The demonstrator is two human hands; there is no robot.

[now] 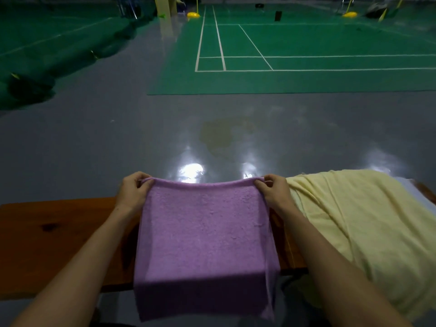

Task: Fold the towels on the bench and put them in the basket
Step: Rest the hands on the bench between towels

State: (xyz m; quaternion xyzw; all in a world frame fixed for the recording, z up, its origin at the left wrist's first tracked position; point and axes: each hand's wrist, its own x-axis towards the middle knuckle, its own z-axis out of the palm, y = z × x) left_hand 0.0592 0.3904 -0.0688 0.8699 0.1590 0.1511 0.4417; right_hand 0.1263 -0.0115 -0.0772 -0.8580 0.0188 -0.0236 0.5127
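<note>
A grey, glossy floor (99,142) spreads out far beyond both hands, with ceiling lights mirrored in it just past the fingertips. Farther off lies a green badminton court (306,74) marked with white lines, and two yellow post bases (193,14) stand at its far end.

Under and to either side of the forearms runs the wooden bench (47,237), reddish-brown with a dark knot in the plank to the outside of the left arm. To the outside of the right hand a pale yellow towel (368,232) lies spread and rumpled over the bench, hanging over its near edge; it starts just beside the right wrist and covers the bench all the way to the frame edge.

Between the two hands hangs the purple towel (203,232). It is held up by its top edge, which sags slightly in the middle, and it drapes down in front of the bench, its lower part in shadow. It appears doubled, with a thin second layer showing along the side below the right hand.

The left hand (134,191) pinches the towel's upper left corner, fingers curled over the hem and thumb behind. The right hand (273,191) grips the upper right corner the same way, fingers closed on the cloth.
</note>
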